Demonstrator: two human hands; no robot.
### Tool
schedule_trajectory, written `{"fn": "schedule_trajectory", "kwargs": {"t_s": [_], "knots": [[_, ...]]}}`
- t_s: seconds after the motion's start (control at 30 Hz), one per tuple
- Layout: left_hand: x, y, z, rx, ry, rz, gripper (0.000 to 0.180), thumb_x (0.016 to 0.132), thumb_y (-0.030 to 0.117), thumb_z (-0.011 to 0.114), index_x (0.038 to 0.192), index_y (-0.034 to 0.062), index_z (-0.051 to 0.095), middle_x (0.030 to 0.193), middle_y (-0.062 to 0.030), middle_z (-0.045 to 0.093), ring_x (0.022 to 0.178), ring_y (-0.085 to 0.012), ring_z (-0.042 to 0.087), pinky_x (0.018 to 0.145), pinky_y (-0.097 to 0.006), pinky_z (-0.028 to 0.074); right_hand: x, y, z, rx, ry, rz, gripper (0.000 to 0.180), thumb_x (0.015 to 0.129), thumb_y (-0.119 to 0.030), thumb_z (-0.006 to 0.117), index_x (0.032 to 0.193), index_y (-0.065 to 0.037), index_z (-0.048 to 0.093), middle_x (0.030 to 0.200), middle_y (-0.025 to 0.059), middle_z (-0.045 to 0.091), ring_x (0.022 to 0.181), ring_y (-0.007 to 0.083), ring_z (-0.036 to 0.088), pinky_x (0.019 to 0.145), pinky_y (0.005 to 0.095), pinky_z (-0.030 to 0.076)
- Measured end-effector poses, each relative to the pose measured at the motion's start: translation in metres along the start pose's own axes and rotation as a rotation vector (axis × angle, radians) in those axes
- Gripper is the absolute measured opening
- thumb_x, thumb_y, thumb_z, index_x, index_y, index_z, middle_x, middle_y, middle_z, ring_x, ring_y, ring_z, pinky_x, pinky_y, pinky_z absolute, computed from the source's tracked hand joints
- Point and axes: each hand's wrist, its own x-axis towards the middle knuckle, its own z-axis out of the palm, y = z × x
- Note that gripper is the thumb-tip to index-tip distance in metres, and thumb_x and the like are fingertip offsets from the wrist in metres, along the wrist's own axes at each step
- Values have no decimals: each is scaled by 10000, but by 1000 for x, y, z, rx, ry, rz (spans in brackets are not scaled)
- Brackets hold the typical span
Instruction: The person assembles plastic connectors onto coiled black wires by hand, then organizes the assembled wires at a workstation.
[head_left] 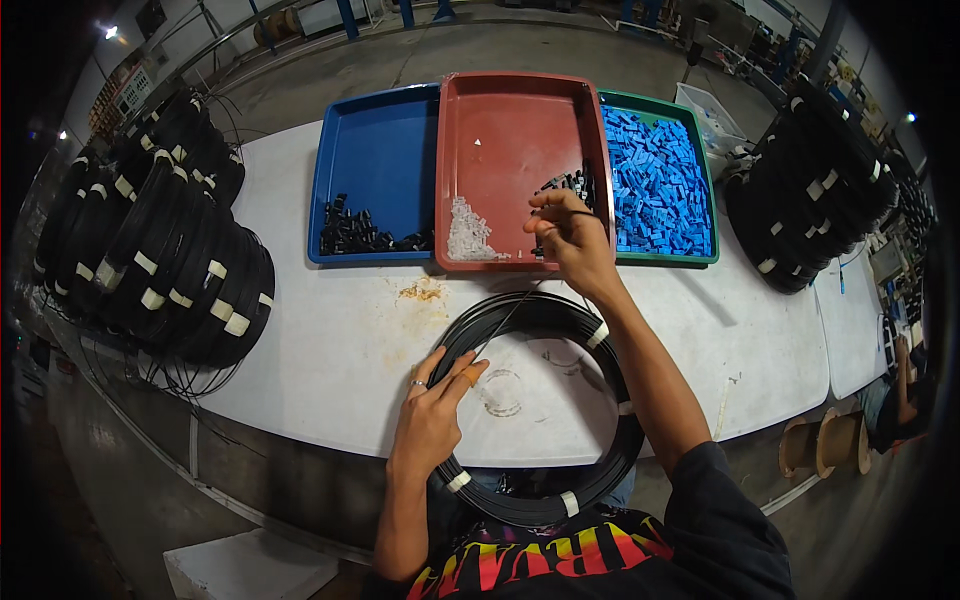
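Note:
A coil of thin black cable, bound with pale tape bands, lies at the table's near edge and reaches out over it. My left hand, with a ring and an orange wrap on its fingers, is closed on the coil's left side. A loose strand of cable rises from near its fingertips across the coil. My right hand is over the right side of the red tray, its fingers curled together; what they hold is too small to make out. Under it lie small dark pieces; small clear plastic pieces fill the tray's near left corner.
Left of the red tray stands a blue tray with black pieces; right of it, a green tray holds many blue pieces. Stacked black cable coils rise at the left, and more coils at the right. Wooden spools stand below right.

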Motion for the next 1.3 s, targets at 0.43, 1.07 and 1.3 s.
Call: {"fn": "schedule_trajectory", "kwargs": {"t_s": [0.43,1.07,1.3], "knots": [[91,-48,5,-499,-285,185,462,806,-188,571,1186,37,710,1350,-134,662,1205,-335,660,984,-379,568,-24,-5,3,-312,279,56,88,924,-14,685,994,10,640,817,128,703,720,196,652,679,341,500],[103,-124,46,-1415,166,20,295,960,-105,537,1235,-90,642,1237,-235,691,1212,-292,654,1097,-431,491,-46,-35,11,-198,594,-292,109,962,-4,667,1070,-14,659,882,98,738,659,88,612,601,236,467],[132,-76,15,-507,-369,58,364,908,43,629,1267,-4,667,1238,-172,712,1153,-282,685,1030,-358,497,-34,-32,13,-400,418,-164,144,944,1,662,1087,0,651,857,102,708,702,117,622,625,265,473]]}}
